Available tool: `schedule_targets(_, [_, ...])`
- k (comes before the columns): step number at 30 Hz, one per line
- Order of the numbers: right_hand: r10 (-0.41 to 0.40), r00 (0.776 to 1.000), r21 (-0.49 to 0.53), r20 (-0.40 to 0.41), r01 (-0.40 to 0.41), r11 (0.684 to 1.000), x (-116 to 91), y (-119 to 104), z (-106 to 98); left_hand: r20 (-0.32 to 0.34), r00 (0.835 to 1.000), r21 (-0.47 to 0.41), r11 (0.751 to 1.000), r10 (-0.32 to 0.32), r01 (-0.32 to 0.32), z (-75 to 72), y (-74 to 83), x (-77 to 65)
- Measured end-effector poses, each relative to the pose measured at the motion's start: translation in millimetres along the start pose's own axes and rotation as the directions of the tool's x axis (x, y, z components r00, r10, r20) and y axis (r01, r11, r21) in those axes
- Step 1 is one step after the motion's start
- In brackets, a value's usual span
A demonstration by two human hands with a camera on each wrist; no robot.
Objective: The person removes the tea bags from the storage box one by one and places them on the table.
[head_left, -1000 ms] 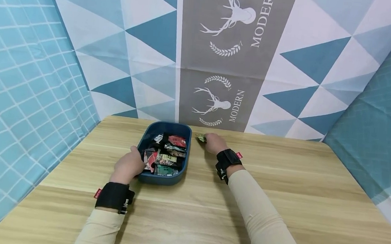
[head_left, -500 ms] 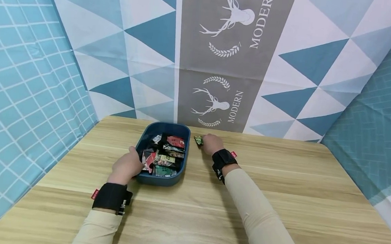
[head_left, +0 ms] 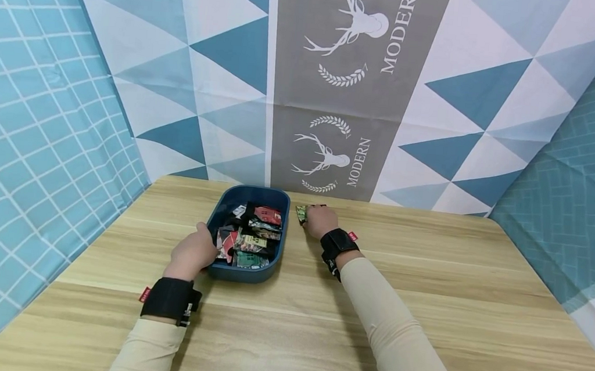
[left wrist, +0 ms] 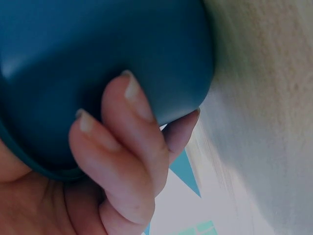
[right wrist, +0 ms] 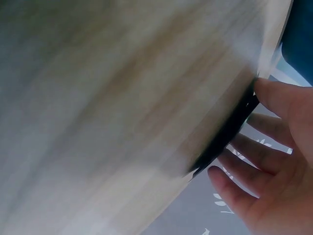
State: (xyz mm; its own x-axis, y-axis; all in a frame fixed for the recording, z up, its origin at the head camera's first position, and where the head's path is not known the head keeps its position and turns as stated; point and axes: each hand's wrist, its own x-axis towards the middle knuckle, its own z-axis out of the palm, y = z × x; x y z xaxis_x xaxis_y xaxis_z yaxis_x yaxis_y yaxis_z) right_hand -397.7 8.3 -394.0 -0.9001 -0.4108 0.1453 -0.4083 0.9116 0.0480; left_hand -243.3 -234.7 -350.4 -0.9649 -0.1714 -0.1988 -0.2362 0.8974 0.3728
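Observation:
A dark blue rounded box stands on the table, holding several small colourful packets. My left hand grips its near-left side; in the left wrist view the curled fingers press the outer wall, with the rim inside the hand. To the box's right, near the table's back edge, lies a green-and-black packet, flat on the wood. My right hand is over its right part and covers much of it. In the right wrist view the thumb touches the dark packet, and the other fingers are loosely spread along its far edge.
The wood-grain table extends to the right and toward me. A patterned cloth wall stands right behind its back edge, with blue tiled cloth along the left side.
My right hand has laid the green packet flat on the table and loosened its fingers. The left hand stays on the box, which has not visibly moved on the table.

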Motion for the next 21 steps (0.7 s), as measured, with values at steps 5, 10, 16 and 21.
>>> schedule_targets(5, [-0.011, 1.000, 0.011, 0.021, 0.010, 1.000, -1.1, 1.0, -2.9, -0.007, 1.000, 0.008, 1.000, -0.002, 0.002, 1.0, -0.9, 1.2])
schedule_targets(10, [-0.029, 0.999, 0.036, 0.022, 0.028, 0.999, -2.9, 4.8, -7.3, -0.009, 1.000, 0.013, 1.000, -0.006, 0.006, 0.1, 1.7, 1.5])
schedule_targets(16, [-0.017, 1.000, 0.150, -0.009, 0.019, 0.988, -0.7, 5.6, -18.9, -0.007, 1.000, 0.017, 1.000, 0.000, 0.000, -1.0, 2.3, 2.2])
schedule_targets(21, [-0.039, 0.994, 0.174, -0.100, 0.056, 0.983, -2.7, -2.3, -36.3, 0.009, 1.000, 0.011, 1.000, -0.010, 0.010, -0.4, 0.9, 2.1])
